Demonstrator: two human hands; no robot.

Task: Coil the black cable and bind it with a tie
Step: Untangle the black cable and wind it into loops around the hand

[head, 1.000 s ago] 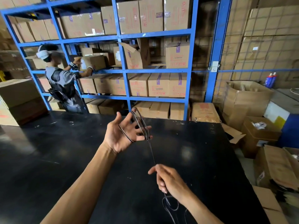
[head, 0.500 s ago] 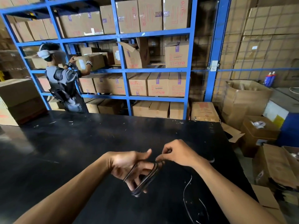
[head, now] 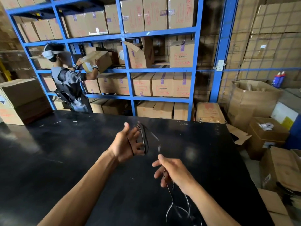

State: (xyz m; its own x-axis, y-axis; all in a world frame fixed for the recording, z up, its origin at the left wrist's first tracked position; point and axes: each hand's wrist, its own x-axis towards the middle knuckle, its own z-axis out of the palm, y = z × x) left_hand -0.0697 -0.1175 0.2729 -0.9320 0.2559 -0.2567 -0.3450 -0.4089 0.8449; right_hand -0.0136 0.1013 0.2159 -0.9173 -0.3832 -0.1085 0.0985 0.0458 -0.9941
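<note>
Above the surface, the cable loops round the spread fingers of the left hand while the right hand pinches its loose tail; slack there could let loops slip off.

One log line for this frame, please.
step: coiling | left hand: open, black cable loops around palm | right hand: grips its slack | bound: not yet

Black cable coiled around left hand, trailing through right hand
</note>
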